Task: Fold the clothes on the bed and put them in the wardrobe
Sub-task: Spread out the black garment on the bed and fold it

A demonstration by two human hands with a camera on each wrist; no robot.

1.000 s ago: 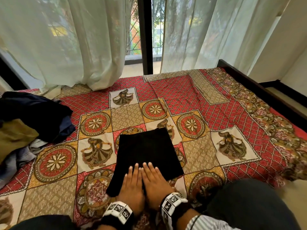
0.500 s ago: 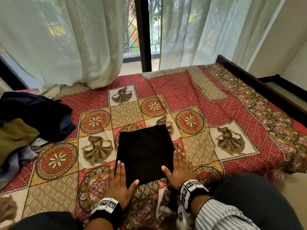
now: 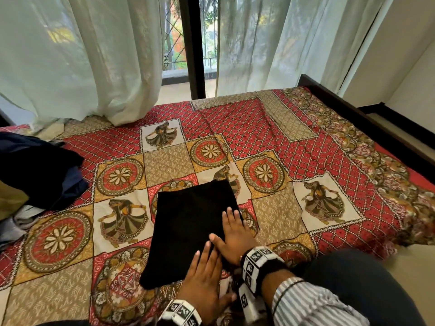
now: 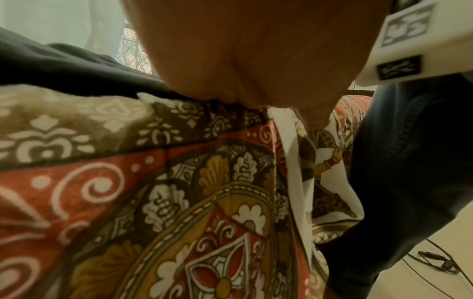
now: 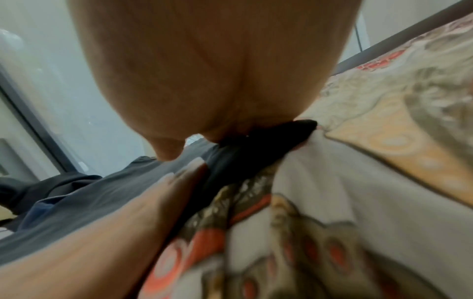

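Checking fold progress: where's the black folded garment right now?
Head view: the black folded garment lies flat on the patterned bedspread, low centre, under both hands at its near right corner, right of the unfolded clothes pile.

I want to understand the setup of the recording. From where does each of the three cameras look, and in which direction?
Head: worn on the head, looking forward and down at the bed; shows both hands flat on the folded black garment, left hand, right hand.
Left wrist: under the left palm, looking along it, low over the bedspread.
Right wrist: under the right palm, facing the garment's corner.
Shared: both wrist views show the garment and bedspread.
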